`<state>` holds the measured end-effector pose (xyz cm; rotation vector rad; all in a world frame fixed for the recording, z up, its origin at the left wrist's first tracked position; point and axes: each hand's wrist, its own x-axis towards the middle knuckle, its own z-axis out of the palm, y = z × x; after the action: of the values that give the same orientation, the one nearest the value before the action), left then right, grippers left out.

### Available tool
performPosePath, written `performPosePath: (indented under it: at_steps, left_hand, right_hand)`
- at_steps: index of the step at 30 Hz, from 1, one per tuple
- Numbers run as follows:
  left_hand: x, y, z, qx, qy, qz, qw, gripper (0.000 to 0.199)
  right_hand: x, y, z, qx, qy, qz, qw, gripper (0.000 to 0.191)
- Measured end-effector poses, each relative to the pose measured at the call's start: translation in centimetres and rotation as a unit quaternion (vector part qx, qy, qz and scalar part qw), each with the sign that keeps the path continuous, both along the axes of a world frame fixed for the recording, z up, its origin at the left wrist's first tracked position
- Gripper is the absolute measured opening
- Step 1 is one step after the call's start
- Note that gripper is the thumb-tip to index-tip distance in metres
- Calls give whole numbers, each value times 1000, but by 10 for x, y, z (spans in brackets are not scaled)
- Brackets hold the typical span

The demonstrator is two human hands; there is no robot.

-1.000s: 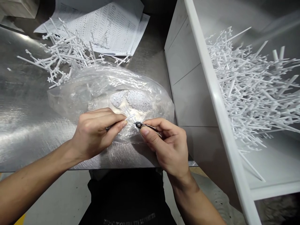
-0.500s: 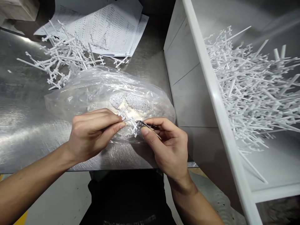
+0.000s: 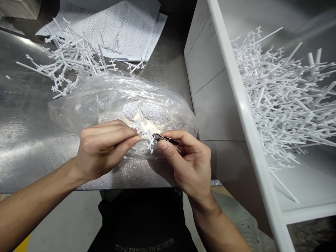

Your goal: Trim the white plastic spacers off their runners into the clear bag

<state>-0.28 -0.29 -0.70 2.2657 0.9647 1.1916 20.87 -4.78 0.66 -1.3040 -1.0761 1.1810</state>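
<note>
Between the thumb and fingers of my left hand (image 3: 109, 148) is a small branched white plastic sprue (image 3: 150, 144), pointing right. My right hand (image 3: 187, 161) is closed around a shiny metal nail clipper (image 3: 168, 140), whose jaws are at the sprue's side branches. Whether the jaws touch the plastic I cannot tell. Below both hands lies a clear plastic bag (image 3: 105, 91) with its opening spread; a pale heap of tiny speckled bits (image 3: 153, 112) shows in it.
A loose pile of white sprues (image 3: 76, 52) lies at the back left, partly over printed sheets (image 3: 126, 24). To the right, a tall white bin wall (image 3: 241, 105) borders a big heap of sprues (image 3: 286, 101). The metal table (image 3: 26, 140) ends just before my body.
The clipper's jaws have closed slightly at the sprue, and its levers sit closer together. Both hands stay nearly in place; the whole view has shifted a little.
</note>
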Motion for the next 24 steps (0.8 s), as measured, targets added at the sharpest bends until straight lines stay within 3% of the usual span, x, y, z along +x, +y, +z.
performPosePath:
  at_steps: [9, 15, 20, 24]
  left_hand:
    - [0, 3, -2, 18, 38, 9, 999, 11]
    - [-1, 4, -2, 25, 46, 29, 998, 12]
    - [1, 4, -3, 32, 12, -14, 999, 14]
    - [1, 4, -2, 17, 27, -45, 998, 16]
  right_hand:
    - [-2, 3, -1, -28, 14, 5, 999, 6]
    - [-2, 0, -1, 7, 51, -16, 999, 7]
    - [1, -7, -5, 91, 23, -22, 995, 17]
    - [-1, -9, -7, 86, 8, -20, 996, 18]
